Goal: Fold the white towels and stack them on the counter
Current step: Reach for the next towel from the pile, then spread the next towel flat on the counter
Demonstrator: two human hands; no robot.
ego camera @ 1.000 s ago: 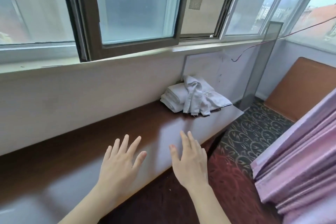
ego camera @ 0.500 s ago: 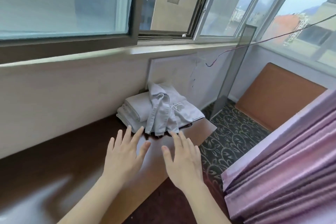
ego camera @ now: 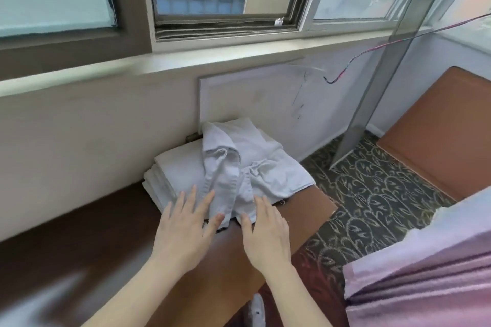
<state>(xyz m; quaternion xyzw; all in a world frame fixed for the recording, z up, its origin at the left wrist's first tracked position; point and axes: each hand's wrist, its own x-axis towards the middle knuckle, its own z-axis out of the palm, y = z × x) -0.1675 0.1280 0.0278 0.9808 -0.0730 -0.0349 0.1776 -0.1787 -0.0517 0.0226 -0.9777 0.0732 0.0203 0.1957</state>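
A crumpled white towel [ego camera: 239, 167] lies draped over a stack of folded white towels [ego camera: 172, 167] at the right end of the dark brown counter [ego camera: 93, 233], against the wall. My left hand [ego camera: 183, 225] is flat with straight, spread fingers, its fingertips over the near edge of the towels. My right hand [ego camera: 265, 231] is also flat and spread, its fingertips at the crumpled towel's front hem. Neither hand grips anything.
The counter's right end [ego camera: 318, 204] drops off to a patterned carpet [ego camera: 377, 194]. A grey panel [ego camera: 372, 103] leans by the wall, with an orange-brown board [ego camera: 438, 135] beyond it. A pink curtain [ego camera: 425, 287] hangs at the right. A wire [ego camera: 385, 45] dangles from the window side.
The view and both hands have moved forward and right along the counter. The towels are now close, and my fingertips have reached their near edge.
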